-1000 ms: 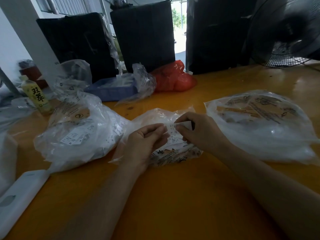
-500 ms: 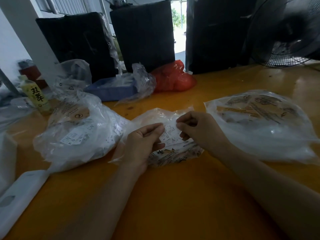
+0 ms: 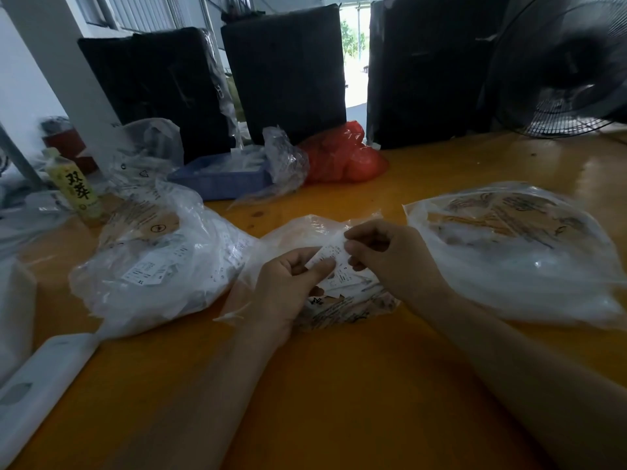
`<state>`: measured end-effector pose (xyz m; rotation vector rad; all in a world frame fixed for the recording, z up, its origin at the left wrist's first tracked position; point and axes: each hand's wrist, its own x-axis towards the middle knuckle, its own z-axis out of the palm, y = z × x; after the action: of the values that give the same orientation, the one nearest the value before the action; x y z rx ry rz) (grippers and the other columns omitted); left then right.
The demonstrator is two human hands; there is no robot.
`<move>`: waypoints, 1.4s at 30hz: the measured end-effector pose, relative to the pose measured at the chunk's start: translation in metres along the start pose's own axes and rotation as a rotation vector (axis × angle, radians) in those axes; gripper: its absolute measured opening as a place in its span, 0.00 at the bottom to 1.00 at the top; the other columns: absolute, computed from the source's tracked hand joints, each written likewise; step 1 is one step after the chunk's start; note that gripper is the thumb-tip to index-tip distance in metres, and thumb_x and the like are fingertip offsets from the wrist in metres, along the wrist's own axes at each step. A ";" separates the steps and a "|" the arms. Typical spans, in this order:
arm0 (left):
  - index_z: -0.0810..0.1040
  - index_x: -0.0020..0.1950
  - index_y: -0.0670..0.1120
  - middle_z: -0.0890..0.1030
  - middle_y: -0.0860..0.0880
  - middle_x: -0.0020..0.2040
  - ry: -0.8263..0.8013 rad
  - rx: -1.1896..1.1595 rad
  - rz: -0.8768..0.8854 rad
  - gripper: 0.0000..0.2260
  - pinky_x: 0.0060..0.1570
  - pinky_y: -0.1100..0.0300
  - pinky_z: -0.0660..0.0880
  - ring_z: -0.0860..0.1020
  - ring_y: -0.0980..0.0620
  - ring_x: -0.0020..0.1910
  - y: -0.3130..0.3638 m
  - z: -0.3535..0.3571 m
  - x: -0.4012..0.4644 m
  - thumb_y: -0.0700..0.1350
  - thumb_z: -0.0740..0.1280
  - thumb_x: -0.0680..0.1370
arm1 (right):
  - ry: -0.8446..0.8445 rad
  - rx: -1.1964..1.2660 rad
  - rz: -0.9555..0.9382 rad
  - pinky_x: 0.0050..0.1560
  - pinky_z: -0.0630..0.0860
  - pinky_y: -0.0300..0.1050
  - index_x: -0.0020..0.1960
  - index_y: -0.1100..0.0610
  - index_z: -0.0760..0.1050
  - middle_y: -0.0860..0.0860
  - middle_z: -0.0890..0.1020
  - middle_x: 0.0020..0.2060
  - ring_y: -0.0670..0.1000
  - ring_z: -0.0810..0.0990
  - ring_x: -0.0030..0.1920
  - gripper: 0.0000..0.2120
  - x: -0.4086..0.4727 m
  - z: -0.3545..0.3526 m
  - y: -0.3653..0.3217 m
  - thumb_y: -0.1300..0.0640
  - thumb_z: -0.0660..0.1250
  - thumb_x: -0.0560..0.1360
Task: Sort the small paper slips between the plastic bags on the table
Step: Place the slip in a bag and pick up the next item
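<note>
Three clear plastic bags lie on the orange table (image 3: 339,385): a full left bag (image 3: 152,266) with printed white slips showing through, a small middle bag (image 3: 342,307), and a wide right bag (image 3: 515,256). Above the middle bag my left hand (image 3: 288,290) pinches a stack of small white paper slips (image 3: 330,257) between thumb and fingers. My right hand (image 3: 390,259) pinches the top edge of the uppermost slip with thumb and forefinger. More slips lie under my hands on the middle bag.
A yellow drink bottle (image 3: 76,188) stands at the far left. Behind are a blue tray (image 3: 217,178), a crumpled clear bag (image 3: 285,161), a red bag (image 3: 342,154), black wrapped blocks (image 3: 288,72) and a fan (image 3: 570,69). A white flat device (image 3: 44,381) lies near left.
My right hand has shifted left and up along the slip, and its fingers now pinch the slip's top edge closer to my left hand. The bags have not moved.
</note>
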<state>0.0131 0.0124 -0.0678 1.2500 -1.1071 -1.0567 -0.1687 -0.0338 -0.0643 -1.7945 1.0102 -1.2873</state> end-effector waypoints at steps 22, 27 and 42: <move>0.79 0.67 0.52 0.82 0.49 0.64 0.948 0.547 0.908 0.12 0.50 0.67 0.79 0.80 0.59 0.56 0.054 -0.087 0.008 0.51 0.69 0.84 | 0.262 -0.718 -0.194 0.40 0.67 0.39 0.53 0.56 0.80 0.48 0.79 0.44 0.44 0.73 0.38 0.08 0.015 -0.042 -0.015 0.54 0.64 0.83; 0.83 0.65 0.43 0.83 0.39 0.64 0.938 0.823 0.400 0.13 0.61 0.43 0.78 0.81 0.39 0.62 0.047 -0.141 0.017 0.43 0.69 0.82 | 0.275 -1.104 0.174 0.28 0.59 0.41 0.37 0.59 0.69 0.57 0.78 0.36 0.49 0.69 0.29 0.14 0.021 -0.081 -0.009 0.61 0.61 0.81; 0.71 0.77 0.43 0.79 0.34 0.67 0.821 0.861 0.400 0.19 0.64 0.37 0.72 0.77 0.30 0.66 0.045 -0.115 0.016 0.38 0.55 0.87 | 0.076 -1.216 0.434 0.34 0.71 0.45 0.31 0.57 0.67 0.54 0.73 0.30 0.53 0.73 0.31 0.17 0.019 -0.093 0.006 0.68 0.60 0.77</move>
<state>0.1290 0.0176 -0.0223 1.7760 -1.0807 0.3214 -0.2551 -0.0622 -0.0371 -2.0906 2.3820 -0.4144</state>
